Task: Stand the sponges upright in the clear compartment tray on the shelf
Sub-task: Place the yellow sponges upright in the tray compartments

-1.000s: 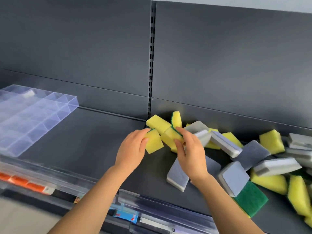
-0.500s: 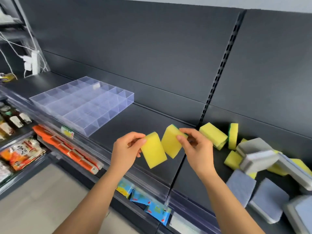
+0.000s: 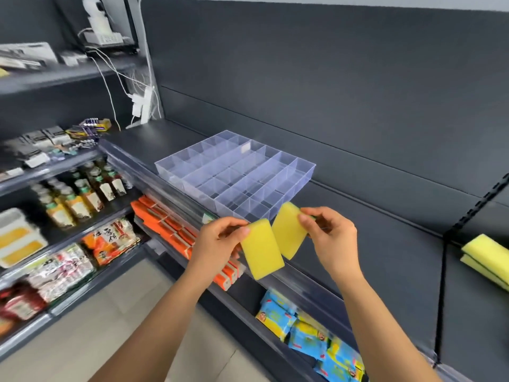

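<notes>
Two sponges are in the air at the front edge of the shelf (image 3: 363, 238), just short of the clear compartment tray (image 3: 297, 192): your left hand (image 3: 217, 239) pinches the left sponge (image 3: 263, 250), your right hand (image 3: 332, 235) the right sponge (image 3: 287, 232). Turn each onto a narrow edge and lower it squarely into the tray so it stands.

1 head-worn camera looks forward and down, near the shelf (image 3: 385, 244).
</notes>
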